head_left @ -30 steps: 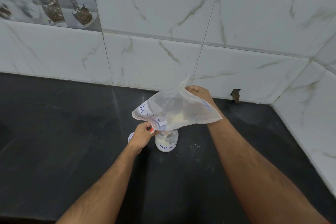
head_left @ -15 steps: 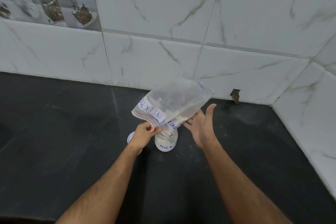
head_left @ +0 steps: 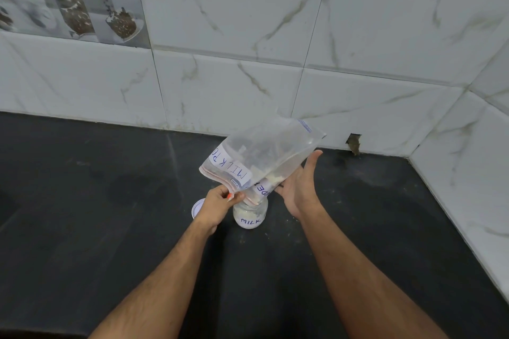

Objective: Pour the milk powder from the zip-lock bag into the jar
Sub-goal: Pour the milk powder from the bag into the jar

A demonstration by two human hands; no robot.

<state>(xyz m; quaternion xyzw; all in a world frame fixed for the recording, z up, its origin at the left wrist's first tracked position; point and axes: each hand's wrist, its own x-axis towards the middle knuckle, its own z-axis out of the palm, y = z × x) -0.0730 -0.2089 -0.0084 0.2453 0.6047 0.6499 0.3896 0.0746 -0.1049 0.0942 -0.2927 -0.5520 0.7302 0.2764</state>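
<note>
A clear zip-lock bag (head_left: pixel 259 157) with a white "MILK" label hangs upside down over a small glass jar (head_left: pixel 250 215) marked "MILK" on the black counter. The bag's mouth points into the jar's opening. A little white powder clings near the mouth, and powder lies in the jar. My left hand (head_left: pixel 219 205) pinches the bag's mouth edge just left of the jar. My right hand (head_left: pixel 300 184) is flat and open, its fingers against the bag's right underside.
A white lid (head_left: pixel 197 208) lies on the black counter (head_left: pixel 110 228) left of the jar, partly behind my left hand. Powder specks dot the counter to the jar's right. Marble-tiled walls close the back and right, with a small hole (head_left: pixel 354 143) at the base.
A second ago my right hand gripped the bag's bottom from behind. It let go and came round to the bag's right side, open, while the bag tipped steeper over the jar.
</note>
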